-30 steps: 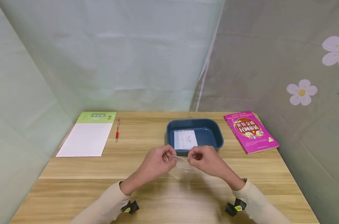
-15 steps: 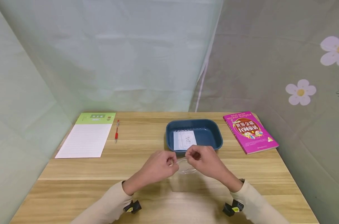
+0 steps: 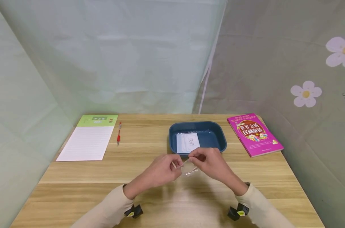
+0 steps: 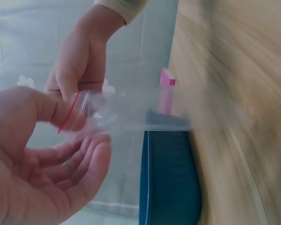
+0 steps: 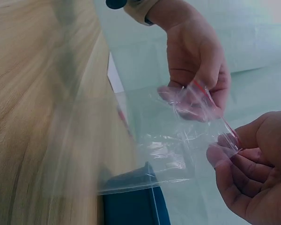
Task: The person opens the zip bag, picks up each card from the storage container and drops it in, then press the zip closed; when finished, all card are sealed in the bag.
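A clear zip bag (image 3: 191, 172) with a red strip along its mouth hangs between my two hands, over the wooden table. My left hand (image 3: 162, 167) pinches one side of the mouth between thumb and fingers. On the other side, my right hand (image 3: 210, 161) pinches the edge the same way. The mouth gapes into a loop in the head view. In the right wrist view, the bag's see-through body (image 5: 154, 145) shows nothing inside. Just beyond the hands stands a dark blue tray (image 3: 210, 124), holding a white paper slip (image 3: 186, 142) with handwritten marks.
At the back left lies a lined writing pad (image 3: 84, 142) with a green header, and a red pen (image 3: 119, 136) beside it. A magenta book (image 3: 255, 134) lies at the back right. Fabric walls (image 3: 138, 57) enclose the wooden table (image 3: 104, 196).
The bag's mouth has gone from a nearly flat line to a spread loop. My left hand has shifted slightly down, toward the body. The tray, pad, pen and book stay put.
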`<state>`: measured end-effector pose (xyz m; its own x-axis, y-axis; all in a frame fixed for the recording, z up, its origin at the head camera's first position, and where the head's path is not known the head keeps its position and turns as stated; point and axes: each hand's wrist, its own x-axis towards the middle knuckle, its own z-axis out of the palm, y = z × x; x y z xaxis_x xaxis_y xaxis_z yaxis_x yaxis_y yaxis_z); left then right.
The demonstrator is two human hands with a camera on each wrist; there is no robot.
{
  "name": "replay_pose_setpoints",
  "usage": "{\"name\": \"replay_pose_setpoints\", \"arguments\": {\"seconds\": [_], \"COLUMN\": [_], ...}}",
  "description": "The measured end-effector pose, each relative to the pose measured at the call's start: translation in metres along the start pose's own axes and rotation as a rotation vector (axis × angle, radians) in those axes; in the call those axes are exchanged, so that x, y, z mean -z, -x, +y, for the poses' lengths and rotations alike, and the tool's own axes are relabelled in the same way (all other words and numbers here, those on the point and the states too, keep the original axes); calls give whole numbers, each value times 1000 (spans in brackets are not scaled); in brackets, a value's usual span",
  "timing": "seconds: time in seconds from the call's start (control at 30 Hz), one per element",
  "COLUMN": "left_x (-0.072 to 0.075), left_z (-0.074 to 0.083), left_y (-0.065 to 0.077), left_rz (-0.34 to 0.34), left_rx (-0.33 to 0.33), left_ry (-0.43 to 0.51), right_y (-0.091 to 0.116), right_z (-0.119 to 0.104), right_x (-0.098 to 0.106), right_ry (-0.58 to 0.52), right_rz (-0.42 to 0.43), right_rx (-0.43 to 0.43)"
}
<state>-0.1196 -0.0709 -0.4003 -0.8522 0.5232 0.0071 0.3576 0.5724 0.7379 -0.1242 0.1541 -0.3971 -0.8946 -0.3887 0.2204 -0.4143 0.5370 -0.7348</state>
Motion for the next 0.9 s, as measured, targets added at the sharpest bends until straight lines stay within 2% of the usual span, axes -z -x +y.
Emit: {"name": "replay_pose_setpoints", "arguments": {"seconds": [0.17,0.27,0.4,0.63,0.77,0.9], "left_x": [1,2,3,3,4,6], "left_z": [0,-1,-2,-2,-2,-3], "left_y": [0,0,-1,0,0,-1], "left_rz": [124,158,156,172,195,190], "left_rx": [-27,-35,-50,-91,-82,-56], "left_ry": [-28,-54,-51,27,44,79], "right_y": [-1,-2,-3,-4,-4,-4], "right_z": [0,0,0,1,2,5], "right_x": [1,2,3,5,5,6], "right_ry": [-15,-19,-19,-35,-52,-74], "right_rz": [7,9,16,15,-8,-31], "right_rx": [-17,-19,-18,-26,-34,-32]}}
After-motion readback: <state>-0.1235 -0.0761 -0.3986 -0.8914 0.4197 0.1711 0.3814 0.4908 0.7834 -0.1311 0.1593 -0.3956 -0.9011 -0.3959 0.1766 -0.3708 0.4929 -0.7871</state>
